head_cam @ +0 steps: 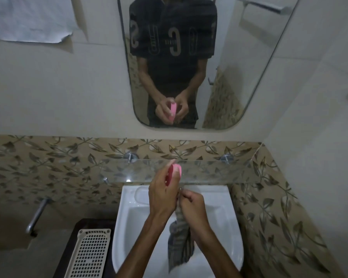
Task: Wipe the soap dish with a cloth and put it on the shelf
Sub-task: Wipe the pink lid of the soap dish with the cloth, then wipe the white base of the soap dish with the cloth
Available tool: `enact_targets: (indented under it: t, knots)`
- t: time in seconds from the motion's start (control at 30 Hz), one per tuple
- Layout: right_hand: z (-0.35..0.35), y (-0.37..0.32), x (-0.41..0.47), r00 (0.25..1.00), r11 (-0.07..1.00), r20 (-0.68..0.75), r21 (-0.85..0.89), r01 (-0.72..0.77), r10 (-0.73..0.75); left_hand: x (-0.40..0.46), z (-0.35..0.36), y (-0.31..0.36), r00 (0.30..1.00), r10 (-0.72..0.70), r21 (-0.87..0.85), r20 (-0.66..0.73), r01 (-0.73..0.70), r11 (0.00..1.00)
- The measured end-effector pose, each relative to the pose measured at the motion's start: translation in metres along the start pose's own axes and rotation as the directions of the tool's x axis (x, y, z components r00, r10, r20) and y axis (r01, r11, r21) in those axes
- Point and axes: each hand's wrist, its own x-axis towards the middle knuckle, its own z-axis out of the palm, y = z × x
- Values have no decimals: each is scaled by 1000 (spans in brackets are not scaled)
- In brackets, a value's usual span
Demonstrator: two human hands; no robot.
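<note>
My left hand (pixel 163 193) grips a pink soap dish (pixel 176 170) on edge, just in front of the glass shelf (pixel 219 171) above the basin. Close to its right, my right hand (pixel 193 205) holds a grey striped cloth (pixel 180 243) that hangs down over the white basin (pixel 127 223). The cloth's upper end is bunched between the two hands. The wall mirror (pixel 239 81) reflects both hands and the pink dish.
A perforated cream plastic basket (pixel 90 255) lies on a dark stand left of the basin. A metal tap (pixel 37 215) juts from the left wall. Patterned tiles run behind the shelf, and two metal brackets (pixel 131 156) hold it.
</note>
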Motion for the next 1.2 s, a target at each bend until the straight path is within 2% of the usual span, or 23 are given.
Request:
enact_targets:
  t: [0.07, 0.2, 0.23, 0.3, 0.33, 0.4, 0.43, 0.47, 0.5, 0.57, 0.7, 0.8, 0.87, 0.97, 1.03, 1.13, 1.2]
  knots:
    - [-5, 6, -5, 988, 979, 67, 139, -146, 138, -5, 0, -14, 999, 34, 173, 24, -38, 984]
    - [-15, 27, -14, 947, 907, 107, 274, -320, 302, -28, -5, -53, 993, -12, 319, 120, -27, 948]
    - [-19, 37, -13, 929, 881, 84, 299, -368, 360, -37, -6, -63, 989, -68, 312, 131, 24, 950]
    - [-29, 55, -9, 884, 840, 48, 292, -457, 464, -52, -9, -80, 955, -284, 164, 91, 267, 950]
    - [-33, 62, -8, 866, 832, 30, 263, -489, 499, -57, -10, -87, 898, -435, 36, 65, 434, 900]
    - [-31, 80, -3, 843, 831, -6, 174, -529, 538, -59, -18, -106, 679, -724, -220, 116, 729, 648]
    - [-27, 88, 0, 830, 826, -17, 119, -552, 557, -60, -24, -116, 571, -799, -311, 187, 806, 503]
    - [-21, 94, 2, 820, 819, -25, 76, -568, 571, -61, -30, -124, 492, -831, -368, 258, 846, 387]
    - [-14, 101, 6, 814, 815, -37, 33, -578, 579, -62, -37, -132, 446, -841, -405, 305, 860, 309]
    - [4, 110, 17, 814, 814, -52, -19, -580, 578, -63, -50, -147, 417, -852, -433, 316, 862, 261]
    - [47, 113, 52, 813, 801, -115, -137, -582, 571, -58, -68, -172, 445, -875, -335, 189, 867, 368]
    - [77, 114, 86, 833, 800, -126, -236, -552, 538, -45, -77, -186, 587, -809, -132, 10, 803, 581]
    - [96, 111, 104, 841, 785, -109, -311, -536, 531, -32, -85, -189, 668, -744, -17, -17, 744, 668]
    - [115, 114, 125, 848, 755, -125, -404, -517, 514, -11, -95, -200, 703, -711, 227, 10, 691, 687]
    - [119, 119, 133, 853, 751, -145, -416, -513, 502, -2, -101, -210, 743, -668, 449, 39, 584, 676]
    - [118, 124, 139, 841, 733, -172, -424, -533, 513, 13, -109, -219, 809, -556, 696, 193, 287, 658]
    - [112, 129, 137, 832, 732, -192, -403, -550, 520, 27, -110, -222, 816, -484, 776, 314, 73, 627]
